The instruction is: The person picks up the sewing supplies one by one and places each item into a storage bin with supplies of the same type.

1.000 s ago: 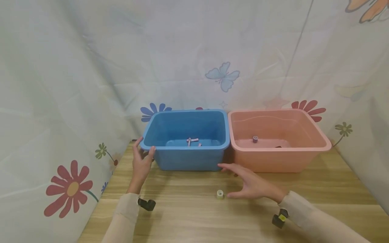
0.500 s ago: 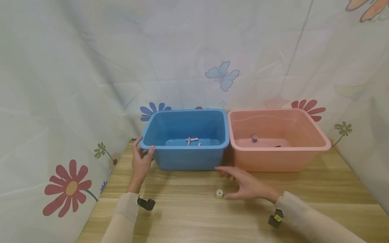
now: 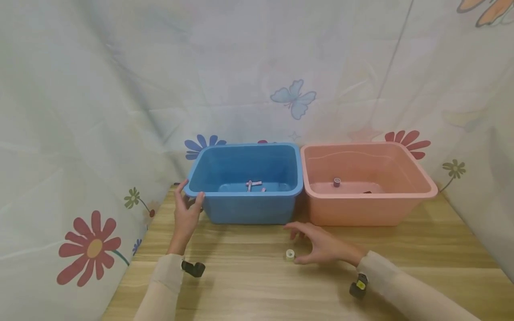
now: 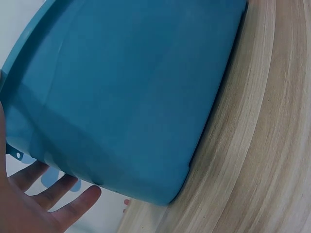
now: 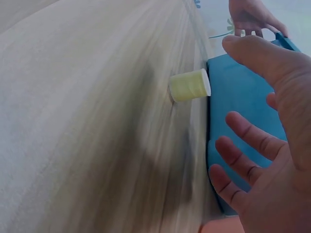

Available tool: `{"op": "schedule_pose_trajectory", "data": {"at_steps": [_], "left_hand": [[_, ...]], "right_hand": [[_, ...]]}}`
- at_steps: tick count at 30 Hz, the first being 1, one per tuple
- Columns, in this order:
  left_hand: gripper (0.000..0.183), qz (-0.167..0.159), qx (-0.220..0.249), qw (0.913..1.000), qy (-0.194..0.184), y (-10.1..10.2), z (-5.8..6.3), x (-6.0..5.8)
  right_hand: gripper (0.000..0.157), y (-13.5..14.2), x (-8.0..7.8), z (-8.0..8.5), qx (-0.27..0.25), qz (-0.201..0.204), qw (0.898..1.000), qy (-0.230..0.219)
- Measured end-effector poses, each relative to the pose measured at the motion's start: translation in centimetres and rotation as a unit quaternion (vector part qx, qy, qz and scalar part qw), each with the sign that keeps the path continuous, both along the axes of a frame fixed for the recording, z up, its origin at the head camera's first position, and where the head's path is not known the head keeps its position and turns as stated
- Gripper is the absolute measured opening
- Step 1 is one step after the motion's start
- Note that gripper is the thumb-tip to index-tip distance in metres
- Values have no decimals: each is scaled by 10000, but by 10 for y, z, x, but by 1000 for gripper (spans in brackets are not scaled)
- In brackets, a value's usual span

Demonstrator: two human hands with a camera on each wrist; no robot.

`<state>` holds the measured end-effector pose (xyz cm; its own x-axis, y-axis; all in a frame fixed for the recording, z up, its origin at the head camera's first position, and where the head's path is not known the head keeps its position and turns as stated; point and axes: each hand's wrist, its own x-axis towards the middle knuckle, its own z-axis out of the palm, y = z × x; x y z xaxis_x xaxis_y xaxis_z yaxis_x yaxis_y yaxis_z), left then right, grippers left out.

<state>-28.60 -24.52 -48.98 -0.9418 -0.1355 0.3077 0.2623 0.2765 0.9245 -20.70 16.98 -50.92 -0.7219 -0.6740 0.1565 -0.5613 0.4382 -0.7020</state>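
My left hand [image 3: 187, 222] holds the front left corner of the blue tub [image 3: 249, 209], its thumb at the front rim and fingers round the side. In the left wrist view several fingers [image 4: 60, 191] lie along the tub's wall. A small pale yellow thread spool [image 3: 290, 255] stands upright on the table in front of the tub. My right hand [image 3: 323, 244] hovers just right of it, thumb and fingers spread apart and holding nothing. The right wrist view shows the spool [image 5: 189, 86] beyond the parted thumb and fingers.
A pink tub [image 3: 357, 211] stands right beside the blue one, holding a purple spool [image 3: 337, 182] and a dark item [image 3: 367, 192]. Several small pink strips [image 3: 253, 183] lie in the blue tub. The wooden table [image 3: 241, 285] meets a printed cloth [image 3: 225, 67] behind.
My right hand has shifted slightly left, and its fingers have drawn in a little towards the spool. The left hand stays at the blue tub's corner.
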Motion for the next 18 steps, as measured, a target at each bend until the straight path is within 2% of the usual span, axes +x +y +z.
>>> {"op": "schedule_pose_trajectory", "data": {"at_steps": [12, 18], "left_hand": [[72, -13, 43, 9999, -106, 1, 2, 0], [72, 51, 16, 10000, -65, 2, 3, 1]], "right_hand": [[78, -5, -5, -14, 25, 63, 9999, -77], [72, -8, -4, -19, 92, -4, 9995, -301]]}}
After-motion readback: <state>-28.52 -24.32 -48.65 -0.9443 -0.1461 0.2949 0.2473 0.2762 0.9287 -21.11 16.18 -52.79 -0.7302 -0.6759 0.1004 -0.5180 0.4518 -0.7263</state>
